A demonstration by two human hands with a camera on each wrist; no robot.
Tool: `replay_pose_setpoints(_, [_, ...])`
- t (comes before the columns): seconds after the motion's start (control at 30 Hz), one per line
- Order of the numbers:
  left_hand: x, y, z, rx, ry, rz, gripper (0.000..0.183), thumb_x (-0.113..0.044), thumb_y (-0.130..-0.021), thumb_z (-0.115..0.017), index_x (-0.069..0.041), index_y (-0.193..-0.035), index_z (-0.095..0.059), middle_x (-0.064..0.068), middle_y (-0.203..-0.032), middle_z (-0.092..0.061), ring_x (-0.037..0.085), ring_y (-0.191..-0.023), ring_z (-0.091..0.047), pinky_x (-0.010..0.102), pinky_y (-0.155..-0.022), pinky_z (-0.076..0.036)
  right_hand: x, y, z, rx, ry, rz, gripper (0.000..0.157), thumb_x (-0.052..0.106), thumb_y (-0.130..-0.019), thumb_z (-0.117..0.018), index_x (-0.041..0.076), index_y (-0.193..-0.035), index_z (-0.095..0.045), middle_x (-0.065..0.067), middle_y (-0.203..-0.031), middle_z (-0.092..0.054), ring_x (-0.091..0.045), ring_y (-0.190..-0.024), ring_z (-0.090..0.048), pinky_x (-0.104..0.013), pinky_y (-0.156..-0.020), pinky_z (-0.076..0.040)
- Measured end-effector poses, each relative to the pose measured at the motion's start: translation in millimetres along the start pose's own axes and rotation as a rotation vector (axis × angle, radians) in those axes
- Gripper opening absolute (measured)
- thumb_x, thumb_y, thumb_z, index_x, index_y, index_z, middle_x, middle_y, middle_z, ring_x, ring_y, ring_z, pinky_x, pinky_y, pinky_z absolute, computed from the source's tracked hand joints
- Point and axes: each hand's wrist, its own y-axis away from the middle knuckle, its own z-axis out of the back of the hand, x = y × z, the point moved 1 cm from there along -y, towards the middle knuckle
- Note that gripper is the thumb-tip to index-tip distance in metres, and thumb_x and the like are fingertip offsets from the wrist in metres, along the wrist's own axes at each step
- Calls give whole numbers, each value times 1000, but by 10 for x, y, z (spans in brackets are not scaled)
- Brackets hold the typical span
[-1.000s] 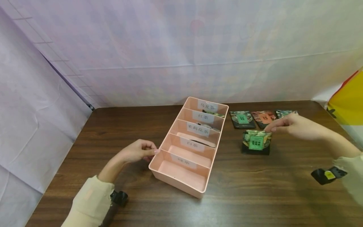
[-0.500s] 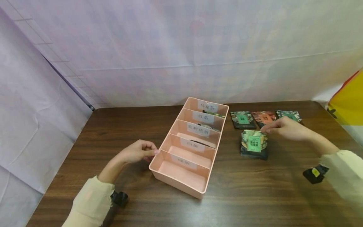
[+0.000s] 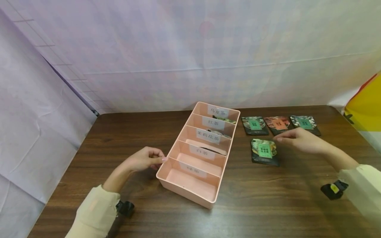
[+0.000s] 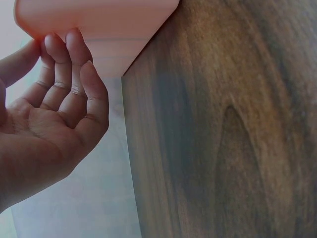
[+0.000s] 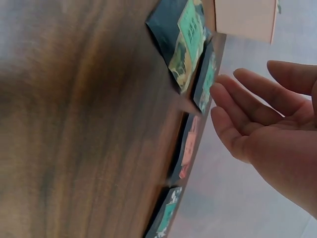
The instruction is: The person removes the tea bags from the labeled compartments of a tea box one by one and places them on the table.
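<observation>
A pink divided box (image 3: 186, 195) with labelled compartments stands at a slant on the table. My left hand (image 3: 146, 158) holds its left rim, thumb at the top edge; in the left wrist view the fingertips (image 4: 57, 44) touch the outer wall. A dark tea sachet (image 3: 265, 152) with a green label lies flat to the right of the box. Just beyond its upper right corner hovers my right hand (image 3: 300, 140), fingers loosely bent. The right wrist view shows nothing in that hand (image 5: 267, 109), apart from the tea sachet (image 5: 185, 39).
Behind the right hand lie three more sachets in a row: a green-labelled one (image 3: 255, 125), a red-labelled one (image 3: 277, 125) and another green-labelled one (image 3: 305, 124). Sachets show partly in the box's back compartments. A pale curtain (image 3: 148, 89) hangs behind the brown table (image 3: 128, 129).
The front sachet has gone from standing tilted to lying flat, and my right hand has let go of it. My left hand stays at the box rim.
</observation>
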Motion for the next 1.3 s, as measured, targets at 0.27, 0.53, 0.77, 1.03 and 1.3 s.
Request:
replay_pose_setpoints(0.27, [13, -5, 4, 6, 4, -5, 19, -7, -91, -53, 11, -88, -57, 1, -73, -59, 13, -67, -57, 39, -67, -50, 46, 109, -169, 70, -53, 35, 35, 18, -96, -47, -8, -119, -55, -24, -114, -57, -42, -107, -51, -53, -85, -41])
replay_pose_setpoints(0.53, [-15, 2, 14, 4, -6, -1, 20, -8, -92, -53, 11, -88, -57, 2, -74, -59, 13, -68, -57, 37, -67, -51, 83, 153, -280, 140, -82, 22, 41, 25, -97, -44, -5, -124, -52, -25, -124, -50, -43, -117, -41, -55, -91, -36])
replay_pose_setpoints(0.77, [-15, 4, 2, 2, -18, -4, 19, -8, -92, -53, 10, -88, -57, 0, -73, -59, 11, -67, -57, 35, -66, -50, 61, 143, -306, 158, -80, 21, 42, 26, -97, -43, -4, -126, -50, -26, -126, -47, -44, -120, -37, -57, -93, -32])
replay_pose_setpoints(1.03, [-20, 3, 3, 1, -20, -10, 19, -7, -91, -53, 11, -88, -57, 1, -72, -58, 12, -66, -56, 35, -65, -50, 3, 99, -296, 185, -85, 10, 39, 22, -98, -41, -4, -127, -49, -26, -128, -45, -46, -121, -34, -59, -93, -30])
replay_pose_setpoints(1.3, [-5, -2, 0, -1, -21, -14, 19, -7, -91, -53, 12, -88, -57, 1, -71, -58, 12, -66, -56, 37, -65, -50, -45, 70, -275, 183, -78, 38, 37, 19, -99, -40, -4, -126, -50, -26, -129, -45, -46, -121, -33, -59, -93, -30])
